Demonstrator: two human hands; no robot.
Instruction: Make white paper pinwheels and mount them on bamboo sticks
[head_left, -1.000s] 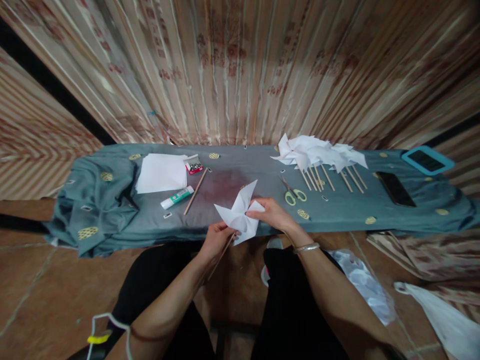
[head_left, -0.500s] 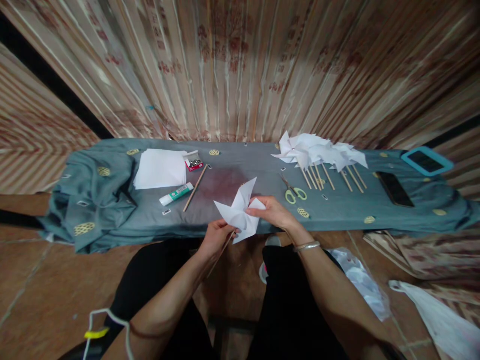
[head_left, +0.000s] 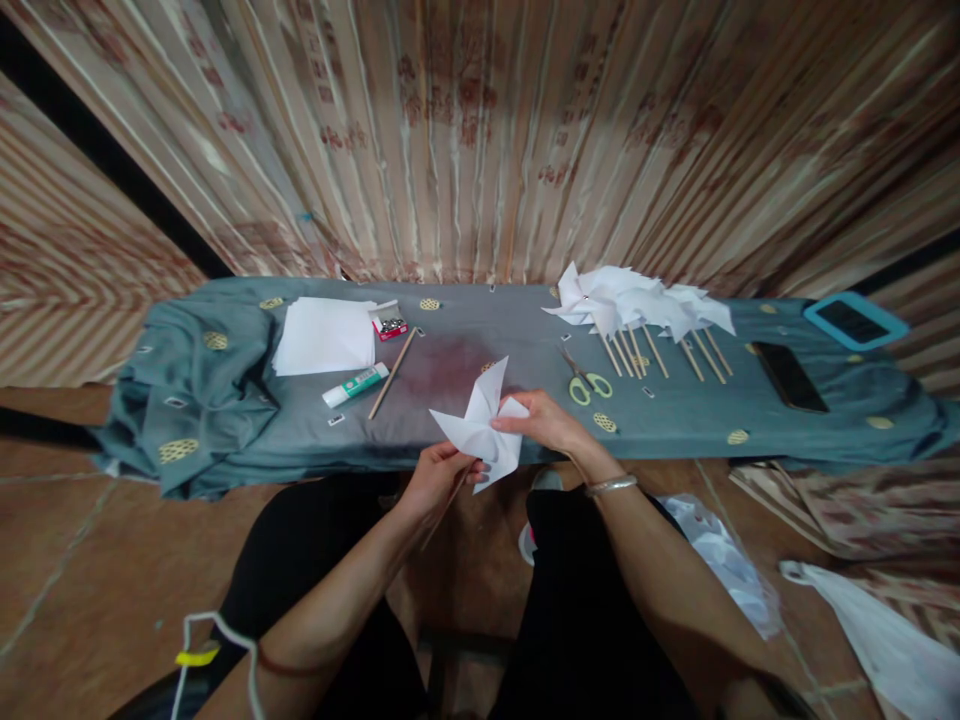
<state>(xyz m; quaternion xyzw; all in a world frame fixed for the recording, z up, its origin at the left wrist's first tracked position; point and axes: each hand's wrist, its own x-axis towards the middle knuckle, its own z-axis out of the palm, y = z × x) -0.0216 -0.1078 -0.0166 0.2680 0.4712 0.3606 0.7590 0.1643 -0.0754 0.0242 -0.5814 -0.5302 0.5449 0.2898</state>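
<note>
Between my hands, just past the table's front edge, is a white paper pinwheel [head_left: 481,428] with folded, pointed blades. My left hand [head_left: 439,478] is closed around the top of its thin wooden stick [head_left: 442,515], fingers behind the lower blades. My right hand [head_left: 544,420] pinches the right blade between thumb and fingers. The centre of the pinwheel is too small to make out clearly. Green-handled scissors [head_left: 589,388] lie to the right of my right hand. A loose wooden stick [head_left: 392,374] and a glue stick [head_left: 355,385] lie beyond my left hand.
A stack of white paper [head_left: 324,337] and a small red box of metal pins [head_left: 391,325] sit at the left. Several finished pinwheels [head_left: 637,300] lie at the back right. Farther right are a dark phone [head_left: 789,377] and a blue-framed device [head_left: 855,320]. Grey-green cloth [head_left: 495,310] covers the table.
The pinwheel has tilted slightly, and my left fingers have shifted a little to the right beneath it. My right hand keeps its pinch on the blade.
</note>
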